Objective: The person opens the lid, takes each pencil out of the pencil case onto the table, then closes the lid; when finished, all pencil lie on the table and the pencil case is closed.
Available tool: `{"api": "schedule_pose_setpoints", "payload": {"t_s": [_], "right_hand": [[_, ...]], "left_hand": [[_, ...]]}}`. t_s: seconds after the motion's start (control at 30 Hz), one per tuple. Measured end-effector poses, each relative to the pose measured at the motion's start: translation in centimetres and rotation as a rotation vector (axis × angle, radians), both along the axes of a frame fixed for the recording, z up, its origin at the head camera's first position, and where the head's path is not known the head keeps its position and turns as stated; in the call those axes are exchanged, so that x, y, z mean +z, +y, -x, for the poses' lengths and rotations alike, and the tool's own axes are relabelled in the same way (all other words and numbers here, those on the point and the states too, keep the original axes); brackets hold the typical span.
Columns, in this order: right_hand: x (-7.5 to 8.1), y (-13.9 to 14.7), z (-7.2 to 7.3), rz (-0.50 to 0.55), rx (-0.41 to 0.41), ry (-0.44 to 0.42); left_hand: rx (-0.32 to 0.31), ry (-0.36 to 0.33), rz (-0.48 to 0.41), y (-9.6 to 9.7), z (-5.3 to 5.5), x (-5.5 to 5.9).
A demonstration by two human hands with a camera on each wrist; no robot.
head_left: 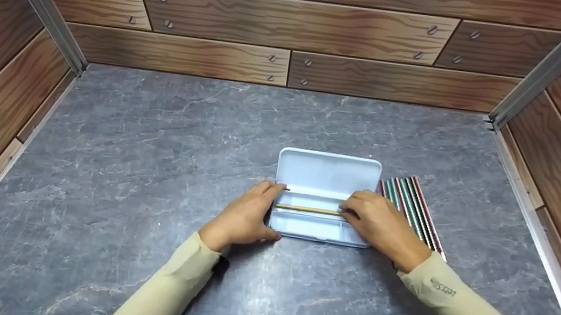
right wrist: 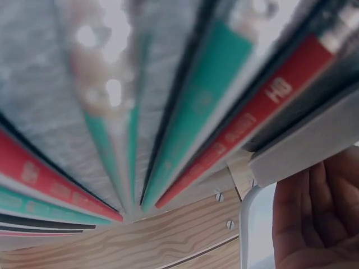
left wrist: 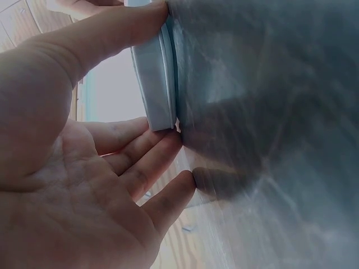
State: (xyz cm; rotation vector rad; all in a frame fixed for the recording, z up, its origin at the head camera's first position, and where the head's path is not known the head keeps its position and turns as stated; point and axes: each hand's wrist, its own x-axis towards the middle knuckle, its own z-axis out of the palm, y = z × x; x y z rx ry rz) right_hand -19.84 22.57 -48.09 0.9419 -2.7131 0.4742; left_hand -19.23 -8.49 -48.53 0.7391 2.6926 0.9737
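Note:
A light blue pencil case (head_left: 329,173) lies with its lid folded back, its compartments facing up. My left hand (head_left: 247,214) grips the case's left end, thumb at the near corner and fingers at the far side. In the left wrist view, thumb and fingertips of the left hand (left wrist: 95,151) touch the case's edge (left wrist: 152,84). A yellow pencil (head_left: 306,209) lies lengthwise over the compartments. My right hand (head_left: 378,224) pinches its right end, which the fingers hide. The right wrist view shows the right hand (right wrist: 320,213) reaching over the case's side wall (right wrist: 308,140).
Right of the case, partly under my right forearm, lies a row of several striped pencils (head_left: 415,204) in red, green and black. Close up, a red pencil (right wrist: 247,123) has metal at its end. Wood-patterned walls (head_left: 295,24) bound the grey marbled tabletop (head_left: 156,138).

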Motion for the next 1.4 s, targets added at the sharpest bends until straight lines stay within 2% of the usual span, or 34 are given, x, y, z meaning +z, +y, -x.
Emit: {"api": "schedule_pose_setpoints", "payload": {"t_s": [0.23, 0.6, 0.8, 0.93, 1.07, 1.2, 1.4], "right_hand": [[0.1, 0.1, 0.6, 0.026, -0.001, -0.128], [0.6, 0.4, 1.1, 0.008, 0.001, -0.148], [0.6, 0.7, 1.0, 0.008, 0.002, -0.128], [0.8, 0.9, 0.9, 0.057, 0.014, -0.145], [1.5, 1.4, 0.7, 0.146, 0.015, -0.198], [2.3, 2.4, 0.2, 0.239, -0.032, -0.264], [3.3, 4.3, -1.1, 0.344, -0.209, -0.373]], "left_hand": [[0.005, -0.015, 0.001, 0.0, -0.1, 0.3], [0.005, -0.009, 0.003, 0.0, 0.0, 0.2], [0.004, -0.008, -0.005, -0.1, -0.1, 0.2], [0.004, -0.003, 0.002, -0.1, 0.0, 0.2], [0.010, -0.001, 0.002, -0.1, -0.1, 0.1], [0.006, -0.006, -0.005, 0.0, -0.2, 0.0], [0.006, -0.016, -0.001, -0.1, -0.1, 0.0]]}}
